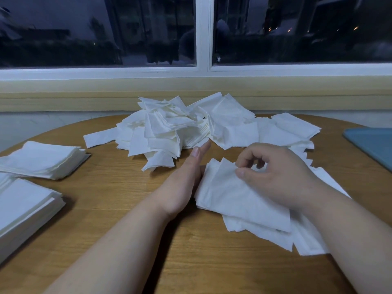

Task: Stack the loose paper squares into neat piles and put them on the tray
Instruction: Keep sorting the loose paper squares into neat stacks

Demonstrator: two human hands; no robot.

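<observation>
At the far left of the round wooden bench (118, 187) sit two squared-up piles of white paper squares. The near stack (25, 204) runs out of view at the left edge, and the far stack (44, 159) lies just behind it, its layers a little fanned at the right side.

Further along, at the back of the bench and under the dark window (203, 32), a big loose heap (180, 128) of squares sprawls across the middle, sheets tilted and crumpled every which way.

In front of that heap the left hand (182, 185) stands on its edge on the wood, fingers (198, 154) straight and together, holding nothing. Its palm is set against the left edge of a small pile (233, 196) of squares lying flat.

The right hand (280, 175) is curled over the far corner of that small pile, thumb and forefinger pinching the paper there. From here I can't tell whether it holds one sheet or several. More scattered squares (307, 240) lie spread under the small pile and under the right forearm.

At the far right, a blue tray (373, 143) shows only its near corner, well apart from the small pile. The part in view carries no paper.
</observation>
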